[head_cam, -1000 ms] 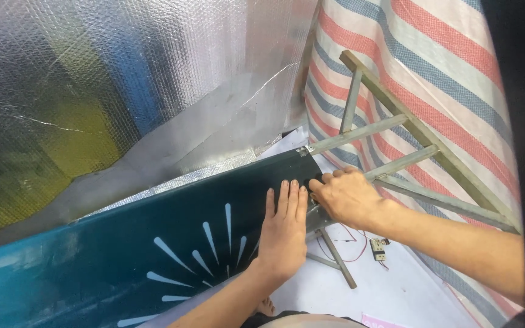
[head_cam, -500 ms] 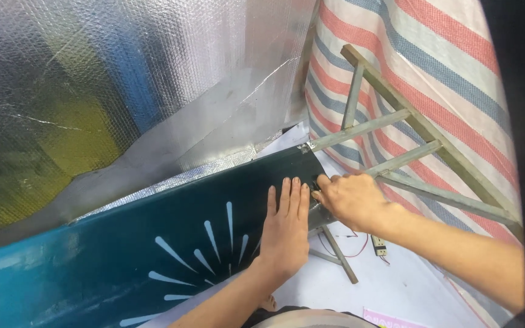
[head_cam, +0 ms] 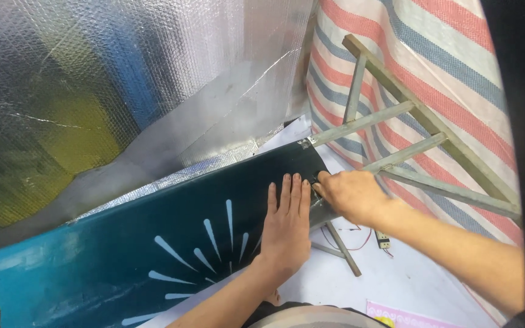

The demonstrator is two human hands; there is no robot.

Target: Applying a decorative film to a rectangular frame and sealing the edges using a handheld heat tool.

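Sliding lower: right hand (head_cam: 346, 195) (left hand (head_cam: 287, 228) unmoved).

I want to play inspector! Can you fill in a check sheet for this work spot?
Surface: white sheet under the work.
Job's things: dark teal panel with pale ray marks; grey metal frame joined to its end.
Clutter: small grey part on the sheet.
Hands: left hand flat on the panel; right hand at the panel's end edge.
Cables: thin red wire.
Surroundings: silver foil sheeting; striped tarp.
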